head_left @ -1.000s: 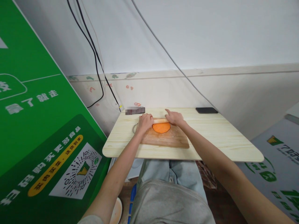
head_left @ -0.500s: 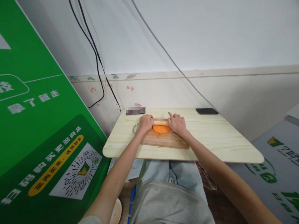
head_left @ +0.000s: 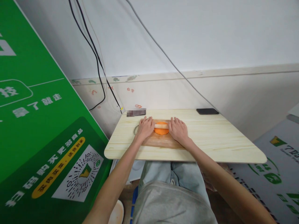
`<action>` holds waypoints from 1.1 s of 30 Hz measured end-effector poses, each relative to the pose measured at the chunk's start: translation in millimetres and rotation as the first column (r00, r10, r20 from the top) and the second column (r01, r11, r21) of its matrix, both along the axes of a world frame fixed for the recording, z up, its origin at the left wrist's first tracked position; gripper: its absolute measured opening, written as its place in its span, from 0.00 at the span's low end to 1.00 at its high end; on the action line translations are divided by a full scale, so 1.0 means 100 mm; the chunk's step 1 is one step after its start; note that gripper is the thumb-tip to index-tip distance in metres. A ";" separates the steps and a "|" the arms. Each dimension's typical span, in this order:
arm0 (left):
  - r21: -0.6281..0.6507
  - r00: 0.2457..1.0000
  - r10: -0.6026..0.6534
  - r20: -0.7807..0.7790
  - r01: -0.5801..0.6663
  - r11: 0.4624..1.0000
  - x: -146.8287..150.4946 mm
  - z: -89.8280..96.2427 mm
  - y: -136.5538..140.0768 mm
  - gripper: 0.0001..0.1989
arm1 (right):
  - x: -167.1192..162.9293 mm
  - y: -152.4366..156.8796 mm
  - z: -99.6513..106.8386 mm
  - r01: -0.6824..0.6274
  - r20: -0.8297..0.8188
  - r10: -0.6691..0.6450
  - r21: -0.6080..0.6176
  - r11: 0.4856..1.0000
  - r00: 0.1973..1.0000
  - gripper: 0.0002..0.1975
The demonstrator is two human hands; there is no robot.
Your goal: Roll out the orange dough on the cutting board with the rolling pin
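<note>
A pale wooden rolling pin (head_left: 161, 126) lies crosswise over a flat round of orange dough (head_left: 161, 132), which shows both in front of and behind it. My left hand (head_left: 145, 128) is closed over the pin's left end, its fingers pointing forward. At the right end, my right hand (head_left: 178, 128) grips it the same way. The pin's ends are hidden under my palms. Beneath the dough is a wooden cutting board (head_left: 161, 142), with a metal ring handle (head_left: 135, 129) beside my left hand.
The board rests on a light wood-grain table (head_left: 219, 141) against the wall. Toward its back lie a dark phone (head_left: 207, 111) on the right and a partly blurred dark object (head_left: 139, 112) on the left. A green panel (head_left: 77, 124) stands at left; cables (head_left: 102, 68) hang along the wall.
Both hands have drawn the rolling pin slightly toward me, from the dough's far edge onto its middle. Dough now shows behind the pin. The view has shifted slightly.
</note>
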State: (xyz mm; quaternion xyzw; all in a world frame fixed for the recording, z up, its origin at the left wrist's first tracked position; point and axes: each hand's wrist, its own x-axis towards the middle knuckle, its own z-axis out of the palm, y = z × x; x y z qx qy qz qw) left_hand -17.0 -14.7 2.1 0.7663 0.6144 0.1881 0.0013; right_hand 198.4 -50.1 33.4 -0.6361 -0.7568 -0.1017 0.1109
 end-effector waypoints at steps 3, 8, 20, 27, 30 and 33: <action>0.045 1.000 -0.029 0.010 0.029 0.999 0.00 0.00 -0.09 0.24 | 0.00 -0.07 -0.06 -0.011 -0.006 0.011 0.036 0.999 1.000 0.30; 0.172 0.992 -0.068 0.102 0.049 0.984 0.02 -0.03 -0.11 0.20 | 0.04 -0.04 -0.11 -0.045 -0.026 0.046 0.039 0.998 0.999 0.28; 0.235 0.988 -0.089 0.125 0.058 0.970 -0.01 -0.07 -0.04 0.17 | 0.07 0.40 -0.07 -0.078 0.011 0.078 -0.033 0.996 0.997 0.24; 0.213 0.987 -0.085 0.133 0.056 0.975 0.00 -0.04 -0.06 0.17 | 0.09 0.67 -0.09 -0.089 0.026 0.093 -0.115 0.989 0.995 0.25; 0.210 0.985 -0.078 0.153 0.044 0.977 0.00 -0.04 -0.06 0.17 | 0.09 0.78 -0.09 -0.096 0.022 0.100 -0.137 0.986 0.995 0.24; 0.211 0.988 -0.066 0.142 0.035 0.977 0.01 -0.03 -0.06 0.17 | 0.08 0.83 -0.07 -0.101 0.024 0.107 -0.157 0.982 0.994 0.24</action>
